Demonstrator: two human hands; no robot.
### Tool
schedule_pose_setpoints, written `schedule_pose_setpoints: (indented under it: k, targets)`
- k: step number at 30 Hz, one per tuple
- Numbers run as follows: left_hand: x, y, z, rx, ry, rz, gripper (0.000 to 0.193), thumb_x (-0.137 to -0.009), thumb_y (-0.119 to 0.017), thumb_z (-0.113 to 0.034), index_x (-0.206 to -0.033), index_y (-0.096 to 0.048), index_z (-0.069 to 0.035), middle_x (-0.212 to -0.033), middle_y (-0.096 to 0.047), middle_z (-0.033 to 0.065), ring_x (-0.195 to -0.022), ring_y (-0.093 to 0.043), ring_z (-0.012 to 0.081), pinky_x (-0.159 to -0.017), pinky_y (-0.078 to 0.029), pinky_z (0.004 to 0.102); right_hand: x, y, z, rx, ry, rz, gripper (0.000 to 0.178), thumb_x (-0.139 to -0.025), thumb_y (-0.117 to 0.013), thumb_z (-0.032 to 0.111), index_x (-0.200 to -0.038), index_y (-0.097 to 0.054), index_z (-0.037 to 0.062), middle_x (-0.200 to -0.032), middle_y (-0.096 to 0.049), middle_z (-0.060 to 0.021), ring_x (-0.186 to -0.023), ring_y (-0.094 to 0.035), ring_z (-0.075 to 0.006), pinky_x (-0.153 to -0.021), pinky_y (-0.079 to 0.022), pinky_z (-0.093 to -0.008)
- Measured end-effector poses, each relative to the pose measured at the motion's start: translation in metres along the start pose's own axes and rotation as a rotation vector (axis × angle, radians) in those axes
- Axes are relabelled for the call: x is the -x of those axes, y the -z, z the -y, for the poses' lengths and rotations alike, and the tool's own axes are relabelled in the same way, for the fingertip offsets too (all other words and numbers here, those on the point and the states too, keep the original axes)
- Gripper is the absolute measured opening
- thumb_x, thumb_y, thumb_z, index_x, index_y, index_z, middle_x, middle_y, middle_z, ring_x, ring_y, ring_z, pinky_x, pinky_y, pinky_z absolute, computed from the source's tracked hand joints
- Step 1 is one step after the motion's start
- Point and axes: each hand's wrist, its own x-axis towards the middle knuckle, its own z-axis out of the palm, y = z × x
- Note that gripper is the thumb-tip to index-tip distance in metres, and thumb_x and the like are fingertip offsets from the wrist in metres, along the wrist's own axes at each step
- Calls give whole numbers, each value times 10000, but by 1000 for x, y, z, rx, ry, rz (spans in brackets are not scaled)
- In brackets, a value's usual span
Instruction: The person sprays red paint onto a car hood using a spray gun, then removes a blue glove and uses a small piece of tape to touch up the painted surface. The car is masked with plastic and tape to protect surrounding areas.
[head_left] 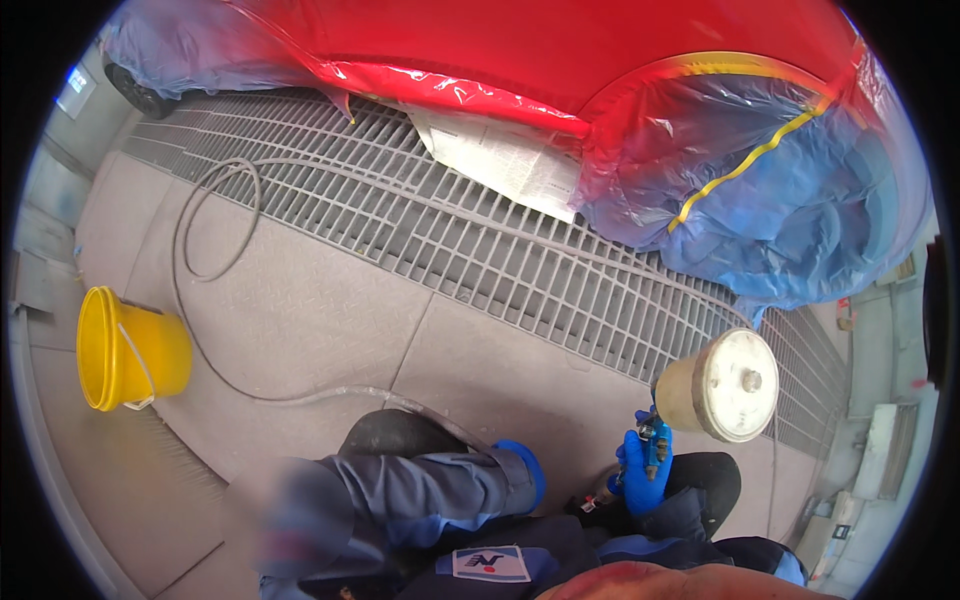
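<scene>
Spray gun (655,445), blue metal body with small fittings: we find it right of centre, above the floor near the right knee, clamped in the right hand (645,478), which wears a smooth blue glove. Over it sits a cup (690,400), off-white, stained and cylindrical, with a round lid (738,385) carrying a small central knob.

We note a glossy red car body (480,45), wrinkled translucent blue film (800,200) with a red tint, yellow tape (745,172), creased newsprint (500,165), a metal grating (440,235) of narrow rectangular openings, and a rubbery grey hose (178,270) looped on the floor. A yellow bucket (150,352) with a pale handle stands at left.

The red body runs out at the top edge. The hose passes behind the left sleeve (430,492), where we lose it; a blurred patch covers part of that sleeve. The gun's grip is largely hidden by the glove.

The left forearm lies across toward the middle. Of the left hand (525,470) we see only blue glove at the cuff; we cannot tell whether it grips anything. The hands are apart.
</scene>
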Motion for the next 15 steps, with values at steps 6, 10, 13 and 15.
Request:
schedule_pose_setpoints:
  k: [6, 10, 13, 15]
  targets:
    - [15, 4, 4, -6, -73, 53, 211, -796, -626, -210, -945, -754, -134, -894, -722, 108, -833, -698, 326, -588, -538, 471, 2, -13, 5, -4, 3, 7, 393, -957, -570, 100, -1339, -477, 93, -880, -576, -2, -726, -542, -66, -610, -447, -209]
    - [13, -3, 5, 32, -49, 54, 223, -802, -616, -216, -954, -747, -119, -902, -717, 129, -843, -693, 337, -603, -538, 472, 3, -18, 7, 23, -26, -3, 397, -948, -591, 104, -1331, -488, 92, -863, -583, -5, -710, -543, -68, -578, -439, -206]
    - [15, 0, 6, 66, -39, 64, 225, -806, -607, -215, -951, -744, -110, -916, -716, 131, -854, -691, 339, -627, -540, 473, 6, -15, 9, 3, -106, 30, 375, -962, -546, 98, -1327, -457, 92, -887, -558, -12, -734, -548, -75, -620, -469, -224]
    - [19, 7, 5, 75, -34, 73, 229, -810, -601, -215, -952, -742, -103, -925, -716, 132, -864, -690, 339, -643, -541, 474, 8, -13, 10, -2, -105, 28, 374, -961, -548, 96, -1324, -458, 96, -883, -556, -10, -736, -548, -76, -617, -468, -224]
